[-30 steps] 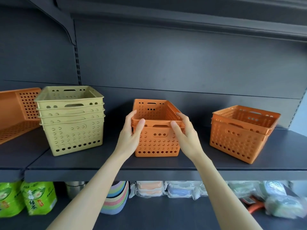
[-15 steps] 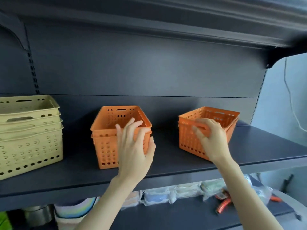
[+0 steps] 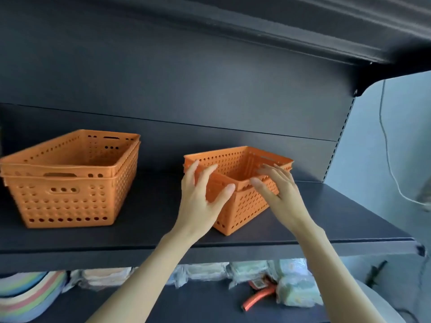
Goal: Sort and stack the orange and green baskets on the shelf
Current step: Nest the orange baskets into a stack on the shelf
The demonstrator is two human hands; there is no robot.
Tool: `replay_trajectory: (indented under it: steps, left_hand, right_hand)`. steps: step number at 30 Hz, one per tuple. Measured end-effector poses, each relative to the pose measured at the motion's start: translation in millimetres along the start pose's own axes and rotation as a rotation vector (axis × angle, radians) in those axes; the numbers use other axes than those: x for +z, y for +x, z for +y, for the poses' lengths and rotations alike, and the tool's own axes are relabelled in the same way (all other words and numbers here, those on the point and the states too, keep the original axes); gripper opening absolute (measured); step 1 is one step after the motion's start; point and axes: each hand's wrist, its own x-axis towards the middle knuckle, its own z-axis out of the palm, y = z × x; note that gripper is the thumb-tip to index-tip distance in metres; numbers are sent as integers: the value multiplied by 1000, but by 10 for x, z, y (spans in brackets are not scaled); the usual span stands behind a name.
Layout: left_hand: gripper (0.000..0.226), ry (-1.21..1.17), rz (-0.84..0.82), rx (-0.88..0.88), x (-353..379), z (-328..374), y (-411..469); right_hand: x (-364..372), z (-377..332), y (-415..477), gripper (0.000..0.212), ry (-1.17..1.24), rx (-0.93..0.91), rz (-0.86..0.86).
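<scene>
- Half a second ago the left hand [image 3: 200, 201] was in front of the middle orange stack and only the right hand [image 3: 277, 194] was on the right orange stack [image 3: 242, 201]. Now both hands are at the right stack, one on each side of its near corner.
- The view has also turned to the right: the green baskets, seen at the left edge before, are now out of the picture, and I cannot tell where they stand.
- The fingers of the left hand are spread apart and lie against the near left wall of the stack, with the thumb toward the corner. The fingers of the right hand are also apart, curved over the near rim. Neither hand has closed on the basket yet, so I judge that the grip is only beginning.
- In my judgement this means the next step is to lift this stack and bring it onto the left orange stack [image 3: 70, 180], which stands well apart from it on the same shelf board [image 3: 149, 220].
- The right stack stands turned, with one corner pointing toward the front edge of the shelf and near to it, so a pull forward could tip it off.
- Between the two stacks the board is bare, and there is open room above up to the upper shelf [image 3: 279, 31]. A lift and a move to the left look free.
</scene>
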Motion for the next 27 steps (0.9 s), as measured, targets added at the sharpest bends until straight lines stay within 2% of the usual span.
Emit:
replay_trajectory:
  steps: [5,10,14,17,21,27]
  left_hand:
    - [54,72,20,24,196,79,37]
    - [53,125,38,27,-22,-16,66]
    - [50,201,-38,67,-138,51,122]
    - [34,310,-106,99,-84,124,146]
    - [28,329,-42,111,-148,200,80]
    - [34,346,134,240,-570,403,51]
  right_hand:
    - [-14,203,93,37,52,-87,7]
    - [95,159,35,37,122,-173,34]
    - [64,290,83,54,147,-111,-33]
    - [80,342,126,49,144,-69,-13]
    - [103,219,140,41,181,-65,51]
    - [70,-238,282,38,242,-204,163]
